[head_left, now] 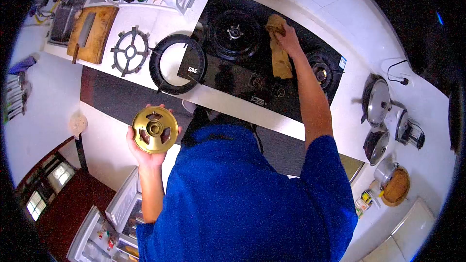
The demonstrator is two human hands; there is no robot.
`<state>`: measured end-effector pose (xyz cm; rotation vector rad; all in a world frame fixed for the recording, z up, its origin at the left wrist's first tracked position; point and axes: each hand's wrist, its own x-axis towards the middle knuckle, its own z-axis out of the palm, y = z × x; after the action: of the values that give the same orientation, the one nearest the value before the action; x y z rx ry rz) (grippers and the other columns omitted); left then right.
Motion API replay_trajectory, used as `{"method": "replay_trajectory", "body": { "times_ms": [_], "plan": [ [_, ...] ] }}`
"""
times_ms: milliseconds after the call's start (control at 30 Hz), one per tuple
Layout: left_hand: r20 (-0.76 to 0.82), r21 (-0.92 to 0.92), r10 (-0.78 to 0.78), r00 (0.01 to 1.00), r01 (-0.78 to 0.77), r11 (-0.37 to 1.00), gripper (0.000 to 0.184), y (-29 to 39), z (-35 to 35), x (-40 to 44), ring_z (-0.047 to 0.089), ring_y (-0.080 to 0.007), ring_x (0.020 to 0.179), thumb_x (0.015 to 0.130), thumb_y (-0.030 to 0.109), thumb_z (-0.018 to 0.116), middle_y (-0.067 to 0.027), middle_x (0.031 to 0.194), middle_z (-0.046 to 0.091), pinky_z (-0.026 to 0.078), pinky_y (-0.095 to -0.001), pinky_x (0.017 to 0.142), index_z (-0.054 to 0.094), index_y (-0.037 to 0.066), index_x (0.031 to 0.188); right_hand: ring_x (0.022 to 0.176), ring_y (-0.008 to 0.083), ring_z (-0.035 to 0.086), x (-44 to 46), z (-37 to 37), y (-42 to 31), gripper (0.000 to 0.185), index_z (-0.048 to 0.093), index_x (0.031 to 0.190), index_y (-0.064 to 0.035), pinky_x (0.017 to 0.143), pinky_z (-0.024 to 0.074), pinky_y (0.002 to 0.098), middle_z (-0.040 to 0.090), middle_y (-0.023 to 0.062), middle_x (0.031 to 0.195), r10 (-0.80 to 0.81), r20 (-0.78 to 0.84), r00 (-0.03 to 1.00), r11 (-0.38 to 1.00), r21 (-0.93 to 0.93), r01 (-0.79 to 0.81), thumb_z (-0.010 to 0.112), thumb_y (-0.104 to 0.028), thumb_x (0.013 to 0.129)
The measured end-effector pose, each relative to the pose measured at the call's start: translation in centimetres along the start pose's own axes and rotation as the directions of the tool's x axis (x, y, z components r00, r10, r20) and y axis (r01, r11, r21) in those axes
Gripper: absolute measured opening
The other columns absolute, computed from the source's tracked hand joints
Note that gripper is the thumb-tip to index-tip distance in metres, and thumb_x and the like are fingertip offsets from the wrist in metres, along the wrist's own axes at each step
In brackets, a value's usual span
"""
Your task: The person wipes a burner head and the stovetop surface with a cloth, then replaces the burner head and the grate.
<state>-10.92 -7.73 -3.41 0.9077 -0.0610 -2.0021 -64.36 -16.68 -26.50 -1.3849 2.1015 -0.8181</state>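
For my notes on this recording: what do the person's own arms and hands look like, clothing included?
The person wears a plain deep-blue top with short sleeves; the right sleeve ends near the elbow. Both forearms are bare. The left hand and right hand are ungloved, and no watch or bracelet shows on either wrist.

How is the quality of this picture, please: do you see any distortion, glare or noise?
Head view: wide-angle distortion bows the far edge of the cooktop, and the corners go black; head view: grainy noise speckles the blue shirt; head view: bright glints on the brass-coloured disc in the left hand.
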Motion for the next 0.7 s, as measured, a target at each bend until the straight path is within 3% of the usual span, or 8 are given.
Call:
{"method": "replay_trajectory", "body": {
  "times_ms": [67, 200, 300, 400, 467, 533, 600, 700],
  "plan": [
    [0.001, 0.016, 0.010, 1.000, -0.010, 1.000, 0.080, -0.6, 0.2, -0.7, 0.038, -0.0429, 0.141, 0.087, 0.062, 0.056, -0.0194, 0.154, 0.039, 0.039, -0.0729, 0.102, 0.039, 0.017, 0.150, 0.127, 0.0370, 0.054, 2.4, 2.4, -0.8, 0.052, 0.048, 0.141, -0.0011, 0.107, 0.0450, 0.0428, 0.053, 0.0220, 0.140, 0.020, 0.132, 0.991, 0.932, -0.360, 0.029, 0.062, -0.014, 0.093],
    [-0.069, -0.018, 0.069, 0.995, -0.071, 0.997, 0.081, -1.7, -0.3, -2.7, 0.037, -0.0426, 0.141, 0.086, 0.062, 0.059, -0.0191, 0.154, 0.038, 0.039, -0.0722, 0.103, 0.040, 0.016, 0.150, 0.125, 0.0436, 0.053, -0.9, 7.8, -5.1, 0.059, 0.046, 0.141, -0.0043, 0.102, 0.0496, 0.0473, 0.052, 0.0250, 0.136, 0.003, 0.006, 1.000, 0.891, -0.453, 0.000, 0.068, -0.009, 0.086],
    [-0.112, -0.011, 0.136, 0.984, -0.138, 0.990, 0.077, -2.8, -1.2, -4.3, 0.042, -0.0419, 0.137, 0.086, 0.062, 0.059, -0.0193, 0.148, 0.045, 0.042, -0.0710, 0.099, 0.044, 0.017, 0.146, 0.115, 0.0432, 0.057, -5.0, 9.0, -8.7, 0.060, 0.047, 0.133, -0.0024, 0.093, 0.0543, 0.0461, 0.054, 0.0243, 0.123, 0.121, 0.006, 0.993, 0.838, -0.537, -0.099, 0.075, -0.008, 0.080],
    [-0.110, -0.050, 0.152, 0.982, -0.159, 0.986, 0.075, -3.3, -2.3, -5.4, 0.043, -0.0419, 0.136, 0.086, 0.061, 0.060, -0.0192, 0.147, 0.046, 0.042, -0.0712, 0.099, 0.047, 0.016, 0.145, 0.107, 0.0410, 0.059, -7.2, 11.6, -7.6, 0.054, 0.050, 0.123, 0.0014, 0.086, 0.0564, 0.0442, 0.053, 0.0229, 0.112, -0.067, -0.174, 0.982, 0.846, -0.532, -0.036, 0.077, -0.006, 0.076],
    [-0.092, -0.044, 0.167, 0.982, -0.172, 0.984, 0.074, -3.4, -2.7, -6.2, 0.044, -0.0420, 0.136, 0.086, 0.061, 0.060, -0.0191, 0.147, 0.047, 0.042, -0.0715, 0.099, 0.048, 0.017, 0.144, 0.104, 0.0404, 0.059, -9.2, 11.5, -8.3, 0.049, 0.050, 0.120, 0.0037, 0.083, 0.0564, 0.0432, 0.053, 0.0218, 0.109, -0.091, -0.031, 0.995, 0.802, -0.595, 0.055, 0.074, -0.003, 0.078],
    [-0.062, -0.046, 0.166, 0.984, -0.169, 0.985, 0.074, -3.3, -3.3, -6.9, 0.044, -0.0419, 0.136, 0.086, 0.061, 0.060, -0.0191, 0.146, 0.047, 0.041, -0.0717, 0.100, 0.048, 0.017, 0.144, 0.103, 0.0401, 0.059, -10.3, 12.3, -7.3, 0.046, 0.050, 0.124, 0.0009, 0.083, 0.0557, 0.0439, 0.053, 0.0211, 0.110, -0.115, -0.060, 0.992, 0.830, -0.554, 0.063, 0.069, -0.002, 0.082],
    [-0.080, -0.064, 0.182, 0.980, -0.188, 0.980, 0.074, -3.3, -4.1, -8.2, 0.045, -0.0417, 0.135, 0.086, 0.062, 0.059, -0.0190, 0.146, 0.047, 0.041, -0.0718, 0.099, 0.047, 0.017, 0.144, 0.102, 0.0394, 0.060, -12.2, 10.9, -8.1, 0.048, 0.050, 0.131, -0.0032, 0.082, 0.0549, 0.0456, 0.055, 0.0196, 0.110, -0.246, 0.124, 0.961, 0.866, -0.418, 0.275, 0.064, -0.002, 0.085],
    [-0.087, -0.090, 0.199, 0.976, -0.207, 0.974, 0.073, -3.5, -5.2, -9.5, 0.046, -0.0412, 0.134, 0.087, 0.063, 0.056, -0.0185, 0.146, 0.048, 0.043, -0.0716, 0.097, 0.047, 0.018, 0.144, 0.104, 0.0396, 0.061, -11.0, 10.2, -10.4, 0.057, 0.047, 0.139, -0.0082, 0.083, 0.0544, 0.0479, 0.057, 0.0205, 0.116, -0.214, 0.291, 0.932, 0.865, -0.388, 0.320, 0.065, -0.007, 0.085]
  ]
}}
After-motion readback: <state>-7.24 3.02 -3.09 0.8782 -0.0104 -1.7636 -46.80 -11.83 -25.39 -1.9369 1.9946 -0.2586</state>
